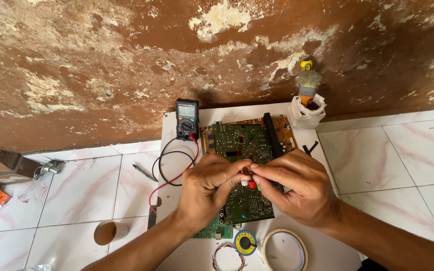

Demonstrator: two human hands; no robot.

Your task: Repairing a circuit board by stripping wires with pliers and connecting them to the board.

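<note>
Past the tape roll [284,249] at bottom centre, I see my left hand [208,188] and right hand [297,185] pinched together on a small copper coil [246,170] over the green circuit board [239,143] (mid-frame), apparently inspecting it; seating it next would demand steady alignment.

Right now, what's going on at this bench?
A person's left hand and right hand pinch a small copper coil between the fingertips, above a green circuit board lying on a white board. A multimeter sits at the circuit board's far left corner, its red and black leads looping alongside. A solder spool and a tape roll lie nearer.
</note>
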